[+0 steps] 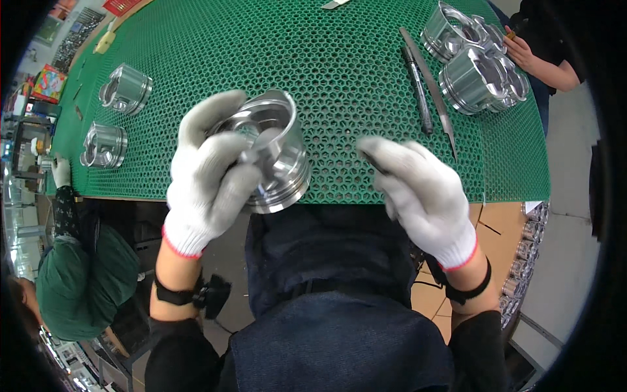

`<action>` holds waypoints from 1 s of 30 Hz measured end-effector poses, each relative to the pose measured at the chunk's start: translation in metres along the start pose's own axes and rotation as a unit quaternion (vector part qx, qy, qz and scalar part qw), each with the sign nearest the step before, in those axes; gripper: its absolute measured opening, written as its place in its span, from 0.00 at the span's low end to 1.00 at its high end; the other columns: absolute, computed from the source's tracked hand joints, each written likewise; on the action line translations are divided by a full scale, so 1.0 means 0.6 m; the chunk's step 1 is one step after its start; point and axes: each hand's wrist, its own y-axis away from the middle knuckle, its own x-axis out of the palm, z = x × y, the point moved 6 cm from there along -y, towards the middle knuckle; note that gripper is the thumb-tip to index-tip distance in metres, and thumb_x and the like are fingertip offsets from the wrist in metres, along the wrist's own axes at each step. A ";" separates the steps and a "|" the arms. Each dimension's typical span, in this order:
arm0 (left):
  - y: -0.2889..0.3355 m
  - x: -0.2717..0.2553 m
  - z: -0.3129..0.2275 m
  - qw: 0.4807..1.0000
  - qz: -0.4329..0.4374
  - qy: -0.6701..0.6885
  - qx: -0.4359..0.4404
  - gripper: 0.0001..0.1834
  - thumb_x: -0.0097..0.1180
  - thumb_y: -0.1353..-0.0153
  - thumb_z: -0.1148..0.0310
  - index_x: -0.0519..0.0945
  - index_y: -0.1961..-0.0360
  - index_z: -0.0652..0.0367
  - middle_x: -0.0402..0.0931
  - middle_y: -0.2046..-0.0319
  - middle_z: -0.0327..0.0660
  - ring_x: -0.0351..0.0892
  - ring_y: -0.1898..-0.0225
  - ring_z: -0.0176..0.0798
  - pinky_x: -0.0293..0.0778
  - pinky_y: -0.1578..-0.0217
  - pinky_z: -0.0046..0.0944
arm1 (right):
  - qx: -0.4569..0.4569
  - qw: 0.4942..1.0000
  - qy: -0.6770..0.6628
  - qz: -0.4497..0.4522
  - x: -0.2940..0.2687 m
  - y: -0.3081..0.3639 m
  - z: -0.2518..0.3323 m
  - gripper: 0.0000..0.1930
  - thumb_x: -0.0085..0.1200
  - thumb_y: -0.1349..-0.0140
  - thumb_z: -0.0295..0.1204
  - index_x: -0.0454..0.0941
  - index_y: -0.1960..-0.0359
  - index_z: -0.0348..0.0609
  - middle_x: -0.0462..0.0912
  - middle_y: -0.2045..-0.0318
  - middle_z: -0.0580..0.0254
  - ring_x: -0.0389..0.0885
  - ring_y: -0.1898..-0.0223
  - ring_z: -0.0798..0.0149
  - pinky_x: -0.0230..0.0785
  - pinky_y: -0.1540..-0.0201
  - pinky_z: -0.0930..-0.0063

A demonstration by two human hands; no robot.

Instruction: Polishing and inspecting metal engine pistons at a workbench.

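- Left hand [212, 170]: gloved, clamped on a tilted piston [285, 171] at the near edge of the mat [346, 78].
- Right hand [424, 193]: gloved, curled, apart from the left; whether it grips anything cannot be told.
- File [432, 86] and pen [419, 93]: side by side, beyond the right hand.

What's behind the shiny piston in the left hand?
Green honeycomb mat shows above and right of the piston, with dark clothing just below it. The piston and left hand cover whatever is directly behind; that can't be seen.
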 end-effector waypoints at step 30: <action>0.060 -0.018 -0.059 0.990 0.024 -0.136 -0.023 0.22 0.75 0.62 0.57 0.75 0.70 0.53 0.71 0.68 0.39 0.74 0.64 0.46 0.72 0.55 0.52 | 0.477 0.677 -0.560 0.031 0.068 0.106 -0.068 0.20 0.44 0.32 0.38 0.69 0.45 0.36 0.74 0.77 0.64 0.65 0.88 0.74 0.58 0.89 0.82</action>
